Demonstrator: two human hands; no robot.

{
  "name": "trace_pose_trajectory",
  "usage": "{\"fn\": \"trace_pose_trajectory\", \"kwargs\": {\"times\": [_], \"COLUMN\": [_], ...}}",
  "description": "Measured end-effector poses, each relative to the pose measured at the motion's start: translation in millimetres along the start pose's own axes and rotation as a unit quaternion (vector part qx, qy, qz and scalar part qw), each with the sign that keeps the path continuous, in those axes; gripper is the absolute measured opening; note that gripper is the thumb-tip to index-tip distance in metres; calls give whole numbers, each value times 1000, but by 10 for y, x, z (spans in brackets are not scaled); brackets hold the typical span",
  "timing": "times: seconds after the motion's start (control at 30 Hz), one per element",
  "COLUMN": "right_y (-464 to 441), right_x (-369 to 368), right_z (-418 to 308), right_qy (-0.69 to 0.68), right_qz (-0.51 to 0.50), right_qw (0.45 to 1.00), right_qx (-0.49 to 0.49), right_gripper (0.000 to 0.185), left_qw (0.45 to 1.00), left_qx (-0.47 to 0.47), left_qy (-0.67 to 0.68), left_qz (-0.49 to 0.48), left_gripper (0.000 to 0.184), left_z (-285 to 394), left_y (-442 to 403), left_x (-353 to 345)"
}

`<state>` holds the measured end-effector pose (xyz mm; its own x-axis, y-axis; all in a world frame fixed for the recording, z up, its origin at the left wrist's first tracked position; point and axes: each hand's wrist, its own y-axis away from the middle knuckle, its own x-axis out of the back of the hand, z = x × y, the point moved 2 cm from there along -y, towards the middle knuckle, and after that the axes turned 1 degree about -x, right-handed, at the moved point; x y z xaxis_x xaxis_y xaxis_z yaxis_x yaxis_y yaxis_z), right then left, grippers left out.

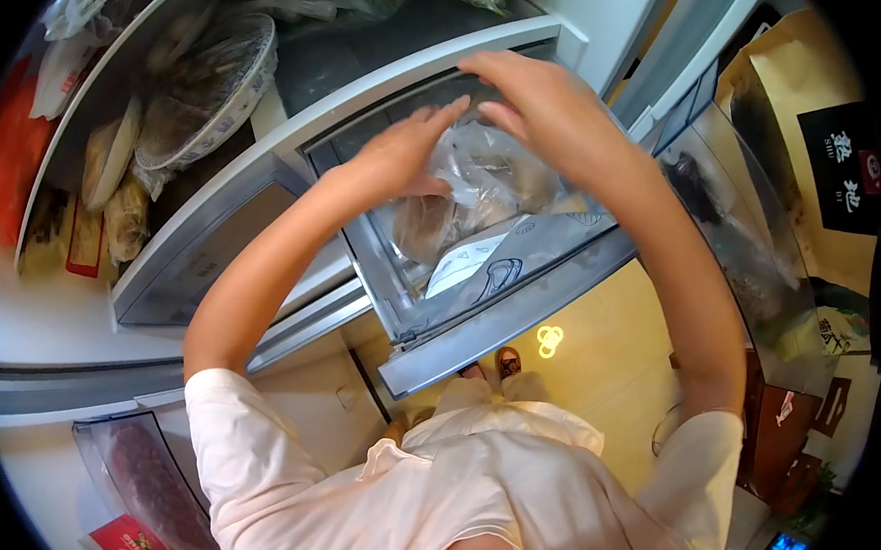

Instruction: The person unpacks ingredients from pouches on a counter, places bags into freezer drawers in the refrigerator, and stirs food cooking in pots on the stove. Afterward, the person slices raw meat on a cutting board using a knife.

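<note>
An open fridge drawer (509,295) holds clear plastic bags (481,173) with brownish, rounded food inside. At the left side of the bags is my left hand (404,154), its thumb and fingers apart and nothing gripped between them; whether it touches the plastic is unclear. Over the back right of the drawer reaches my right hand (531,99), thumb and fingers spread, holding nothing. A printed sheet or bag with line drawings (506,264) lies along the drawer's front.
A patterned bowl covered in plastic (240,115) and wrapped packages (125,221) sit on the shelf at upper left. The fridge door with its bins (738,206) stands open at right. Another clear drawer (146,479) shows at lower left.
</note>
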<state>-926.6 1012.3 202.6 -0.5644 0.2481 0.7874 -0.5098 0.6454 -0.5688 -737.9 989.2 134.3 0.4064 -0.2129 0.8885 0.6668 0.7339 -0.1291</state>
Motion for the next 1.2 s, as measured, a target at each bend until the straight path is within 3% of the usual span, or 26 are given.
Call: {"fn": "trace_pose_trajectory", "kwargs": {"times": [0.07, 0.13, 0.17, 0.2, 0.27, 0.37, 0.4, 0.43, 0.5, 0.6, 0.73, 0.9, 1.07, 1.2], "right_y": [295, 801, 1079, 1374, 1872, 2225, 2243, 2255, 2288, 2192, 1856, 1332, 865, 704], "right_x": [417, 463, 446, 358, 127, -279, -385, -479, -627, -713, -822, -1095, -1353, -1587], "right_z": [-401, -636, -739, -812, -891, -920, -875, -845, -782, -683, -503, -257, -75, 71], "right_qy": [-91, -75, -68, -64, -23, -30, -23, -16, -5, -12, -37, -30, 0, 8], "right_qz": [39, 136, 171, 180, 180, 168, 170, 171, 175, 165, 110, 139, 165, 90], "right_qw": [994, 988, 983, 982, 983, 984, 984, 984, 984, 986, 993, 990, 986, 996], "right_qx": [-49, -21, -10, -6, 32, -43, -43, -44, -28, 2, 4, 13, 16, -12], "right_gripper": [34, 27, 25, 26, 32, 35, 35, 35, 37, 42, 54, 51, 46, 47], "left_qw": [999, 998, 997, 996, 995, 957, 946, 915, 871, 826, 787, 768, 762, 760], "left_qx": [35, 21, -25, 5, 31, -11, 4, -40, 12, 31, -14, -11, 51, 127], "left_qy": [-8, -53, -48, 33, 62, 174, 177, 258, 308, 316, 269, 211, 179, 172], "left_qz": [-28, -27, 59, 80, 72, 234, 270, 309, 383, 465, 554, 605, 620, 614], "left_gripper": [48, 46, 38, 31, 29, 24, 21, 19, 17, 15, 18, 22, 25, 28], "left_z": [-113, -182, -95, -26, 132, 378, 443, 404, 472, 926, 1290, 1576, 1682, 1684], "left_y": [-119, -196, -206, -202, -179, -96, -78, -58, 54, 291, 754, 1394, 1949, 2351], "left_x": [-155, -245, -68, 73, 204, 410, 554, 690, 862, 1155, 1447, 1359, 956, 413]}}
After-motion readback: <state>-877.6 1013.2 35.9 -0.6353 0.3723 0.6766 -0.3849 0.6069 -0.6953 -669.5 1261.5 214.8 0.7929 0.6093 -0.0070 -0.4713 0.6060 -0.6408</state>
